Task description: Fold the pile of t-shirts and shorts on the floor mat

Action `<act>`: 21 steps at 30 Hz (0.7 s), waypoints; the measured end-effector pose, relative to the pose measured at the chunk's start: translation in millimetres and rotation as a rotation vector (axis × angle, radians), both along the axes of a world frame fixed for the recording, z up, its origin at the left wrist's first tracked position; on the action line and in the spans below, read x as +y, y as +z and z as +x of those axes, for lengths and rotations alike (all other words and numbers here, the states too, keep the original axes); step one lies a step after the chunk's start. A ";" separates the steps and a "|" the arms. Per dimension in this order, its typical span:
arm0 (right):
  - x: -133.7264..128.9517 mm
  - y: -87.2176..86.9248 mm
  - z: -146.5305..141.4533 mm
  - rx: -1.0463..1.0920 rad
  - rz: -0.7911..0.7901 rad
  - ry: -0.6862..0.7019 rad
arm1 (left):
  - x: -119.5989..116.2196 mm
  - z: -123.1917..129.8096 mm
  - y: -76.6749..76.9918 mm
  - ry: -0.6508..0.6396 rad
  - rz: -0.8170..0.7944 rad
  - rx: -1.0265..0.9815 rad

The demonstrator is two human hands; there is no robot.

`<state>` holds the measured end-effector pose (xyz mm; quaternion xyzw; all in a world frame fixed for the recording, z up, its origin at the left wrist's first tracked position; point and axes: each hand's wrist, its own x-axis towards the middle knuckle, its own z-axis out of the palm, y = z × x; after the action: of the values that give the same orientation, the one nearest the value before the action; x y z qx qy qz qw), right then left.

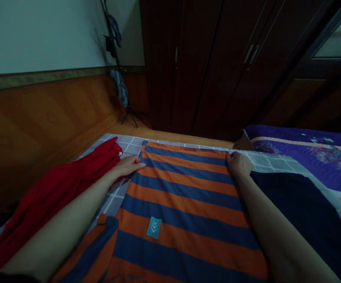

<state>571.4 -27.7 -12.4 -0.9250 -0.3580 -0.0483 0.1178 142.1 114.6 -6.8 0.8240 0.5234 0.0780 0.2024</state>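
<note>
Gripping, near the far corners: left hand [127, 165] at 10 o'clock, right hand [240, 163] at 2, fingers closed on the edge of one orange-and-blue striped cloth shirt [185, 202]. Shirt: at the dial's centre, atop a grey, white-lined checked sheet [269, 160]. Done: body spread flat, far edge nearly straight. Outstanding, apparently: sleeve [95, 247] splayed at 8; body unfolded. Adjacent: bunched red cloth garment [70, 177], 9; dark navy cloth [300, 208], 3.
</note>
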 end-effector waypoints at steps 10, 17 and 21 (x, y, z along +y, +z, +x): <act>-66.2 39.2 -44.8 -0.001 -0.010 0.314 | -109.1 -58.5 0.2 -0.130 -0.087 -0.091; -206.1 41.3 -120.3 0.061 0.113 0.582 | -123.6 -73.3 -0.9 0.030 -0.457 -0.472; -271.4 16.3 -126.6 0.110 0.096 0.431 | -136.9 -88.3 2.4 -0.019 -0.534 -0.386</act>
<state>444.8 -299.1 3.9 -0.8218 -0.5375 0.0115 0.1886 53.8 -22.3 -4.4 0.7167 0.4696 0.0912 0.5074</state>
